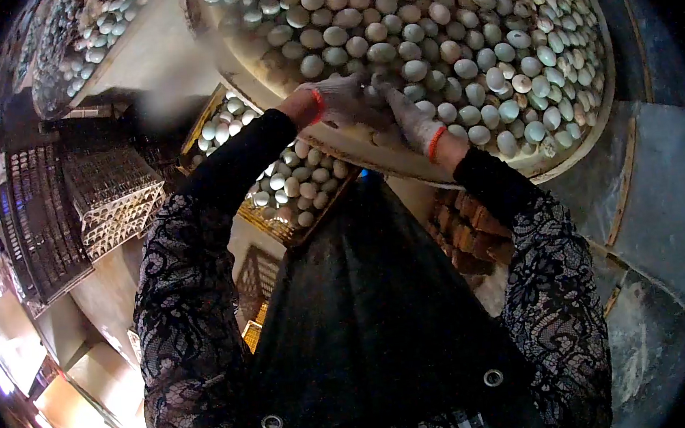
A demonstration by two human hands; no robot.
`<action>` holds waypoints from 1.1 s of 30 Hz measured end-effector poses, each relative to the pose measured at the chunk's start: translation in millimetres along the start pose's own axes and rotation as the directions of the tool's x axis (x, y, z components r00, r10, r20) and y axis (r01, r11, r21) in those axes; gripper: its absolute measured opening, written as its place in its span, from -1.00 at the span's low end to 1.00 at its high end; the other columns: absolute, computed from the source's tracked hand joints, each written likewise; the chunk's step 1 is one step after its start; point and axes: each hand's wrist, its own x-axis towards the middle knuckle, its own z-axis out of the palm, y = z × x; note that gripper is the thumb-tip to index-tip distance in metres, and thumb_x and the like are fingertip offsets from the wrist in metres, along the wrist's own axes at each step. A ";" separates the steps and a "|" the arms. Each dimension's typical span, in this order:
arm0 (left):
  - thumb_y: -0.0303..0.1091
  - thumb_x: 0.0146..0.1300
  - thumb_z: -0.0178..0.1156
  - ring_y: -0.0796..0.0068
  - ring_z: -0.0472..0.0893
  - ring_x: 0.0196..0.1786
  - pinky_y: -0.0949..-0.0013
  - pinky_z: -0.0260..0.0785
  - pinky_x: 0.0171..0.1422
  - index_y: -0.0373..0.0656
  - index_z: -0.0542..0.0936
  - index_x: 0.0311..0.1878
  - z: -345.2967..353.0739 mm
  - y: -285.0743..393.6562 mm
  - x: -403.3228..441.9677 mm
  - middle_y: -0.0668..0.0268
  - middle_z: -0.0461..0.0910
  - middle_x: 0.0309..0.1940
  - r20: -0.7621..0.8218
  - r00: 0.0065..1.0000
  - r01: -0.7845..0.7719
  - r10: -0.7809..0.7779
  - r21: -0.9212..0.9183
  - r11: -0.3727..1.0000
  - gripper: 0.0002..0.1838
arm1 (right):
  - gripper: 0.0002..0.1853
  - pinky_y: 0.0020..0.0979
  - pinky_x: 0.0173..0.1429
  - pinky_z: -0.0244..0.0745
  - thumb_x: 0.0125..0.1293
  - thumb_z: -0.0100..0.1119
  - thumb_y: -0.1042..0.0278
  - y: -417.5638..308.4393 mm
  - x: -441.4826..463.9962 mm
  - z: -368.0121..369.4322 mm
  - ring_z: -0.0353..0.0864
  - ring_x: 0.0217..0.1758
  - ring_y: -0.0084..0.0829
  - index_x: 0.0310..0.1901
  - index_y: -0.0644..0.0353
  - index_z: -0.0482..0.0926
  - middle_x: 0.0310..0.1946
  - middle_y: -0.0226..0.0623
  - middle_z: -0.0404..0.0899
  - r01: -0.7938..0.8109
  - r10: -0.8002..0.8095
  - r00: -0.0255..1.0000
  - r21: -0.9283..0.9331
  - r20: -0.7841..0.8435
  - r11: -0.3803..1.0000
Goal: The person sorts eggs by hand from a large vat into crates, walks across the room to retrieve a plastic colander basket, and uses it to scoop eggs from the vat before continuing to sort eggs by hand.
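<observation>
A large round basin (254,83) full of pale green, white and tan eggs (410,51) lies in front of me. Over its near edge, my left hand (341,100), in a white glove with an orange cuff, reaches in from the left. My right hand (413,122), gloved the same way, comes from the right, its fingertips close to those of the left. Both hands look closed, fingers curled in above the near eggs. Dim light and the gloves hide whatever is between the fingers.
Below the left forearm stands a yellow crate (287,237) of eggs. Stacked plastic crates (117,197) are on the left, and another container of eggs (103,39) is at upper left. Bricks (468,231) lie under the basin's near edge. Grey slabs (666,186) cover the right side.
</observation>
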 end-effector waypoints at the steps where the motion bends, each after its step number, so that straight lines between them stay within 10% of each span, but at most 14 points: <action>1: 0.28 -0.14 0.30 0.15 0.56 -0.08 0.24 0.46 -0.04 -0.19 0.28 0.23 -13.0 12.5 -14.8 0.00 0.53 -0.09 0.058 0.998 0.029 -0.028 -0.017 0.999 -0.04 | -0.35 -0.43 0.36 0.07 0.33 -0.09 -0.17 16.3 18.6 -3.5 0.24 0.25 -0.41 0.26 0.17 0.28 0.22 -0.37 0.32 0.111 -0.114 0.993 0.075 0.037 0.991; 3: 0.25 -0.10 0.29 0.20 0.57 -0.13 0.24 0.48 -0.08 -0.21 0.31 0.21 -28.3 30.3 -39.1 0.05 0.57 -0.16 0.124 0.991 0.054 -0.050 -0.029 0.998 -0.09 | -0.39 -0.43 0.35 0.08 0.35 -0.10 -0.13 5.2 7.4 13.4 0.25 0.24 -0.41 0.25 0.16 0.29 0.22 -0.38 0.32 0.217 -0.228 0.972 0.157 0.055 0.964; 6: 0.14 -0.03 0.31 0.24 0.58 -0.16 0.26 0.48 -0.13 -0.21 0.31 0.21 -26.9 28.4 -33.8 0.10 0.58 -0.16 0.099 0.995 0.027 -0.001 -0.265 0.964 -0.17 | -0.40 -0.46 0.33 0.11 0.34 -0.08 -0.13 -61.4 -49.2 55.8 0.26 0.22 -0.45 0.24 0.16 0.31 0.19 -0.41 0.35 -0.070 0.112 0.993 0.547 -0.044 0.834; 13: -0.02 0.05 0.29 0.38 0.58 -0.17 0.29 0.50 -0.19 -0.21 0.30 0.18 11.4 -17.5 20.8 0.17 0.58 -0.14 0.082 0.995 -0.077 0.058 0.251 0.965 -0.29 | -0.37 -0.47 0.25 0.19 0.29 -0.02 -0.16 -29.0 -22.3 30.8 0.33 0.12 -0.46 0.24 0.12 0.32 0.15 -0.43 0.38 0.100 -0.101 0.994 0.028 0.039 0.995; 18: 0.00 0.11 0.24 0.43 0.55 -0.14 0.38 0.52 -0.26 -0.21 0.23 0.24 -2.7 -3.4 -2.8 0.18 0.56 -0.11 0.188 0.982 0.046 0.038 -0.423 0.905 -0.27 | -0.32 -0.44 0.20 0.28 0.22 0.05 -0.22 -55.0 -42.0 44.4 0.38 0.06 -0.43 0.22 0.13 0.33 0.11 -0.39 0.40 -0.039 0.044 0.998 0.109 -0.041 0.993; 22: -0.31 0.20 0.18 0.53 0.47 -0.20 0.39 0.49 -0.30 -0.02 0.11 0.34 -15.0 18.1 -23.6 0.37 0.47 -0.05 0.156 0.987 0.117 -0.043 -0.503 0.856 -0.32 | -0.33 -0.37 0.11 0.38 0.20 0.08 -0.24 -62.6 -48.4 50.6 0.42 0.06 -0.40 0.17 0.11 0.38 0.08 -0.34 0.42 -0.123 0.149 0.987 0.334 -0.053 0.935; 25: 0.11 0.06 0.27 0.44 0.54 -0.15 0.44 0.52 -0.25 -0.09 0.17 0.33 -22.6 22.3 -28.7 0.19 0.51 -0.05 0.206 0.978 0.081 -0.012 -0.328 0.941 -0.15 | -0.36 -0.34 0.03 0.44 0.17 0.10 -0.26 -43.9 -32.5 38.3 0.44 0.02 -0.41 0.13 0.06 0.40 0.04 -0.35 0.44 -0.064 0.067 0.998 0.276 -0.003 0.959; 27: -0.19 0.17 0.22 0.54 0.51 -0.35 0.44 0.46 -0.38 -0.04 0.15 0.33 3.8 -12.4 8.9 0.34 0.54 -0.20 0.130 0.988 -0.047 0.085 -0.275 0.960 -0.30 | -0.37 -0.34 -0.01 0.46 0.16 0.11 -0.26 -39.3 -26.8 35.1 0.44 -0.01 -0.42 0.11 0.04 0.41 0.01 -0.36 0.46 -0.064 0.057 0.998 0.258 0.033 0.964; 33: 0.01 0.18 0.17 0.59 0.47 -0.48 0.46 0.44 -0.44 0.01 0.36 0.22 -3.2 9.3 -13.4 0.39 0.54 -0.36 -0.002 0.997 0.068 -0.080 -0.500 0.864 -0.43 | -0.39 -0.35 -0.09 0.46 0.15 0.07 -0.32 -63.7 -49.5 50.9 0.47 -0.11 -0.45 0.05 0.00 0.44 -0.12 -0.39 0.51 -0.164 0.148 0.986 0.387 0.070 0.908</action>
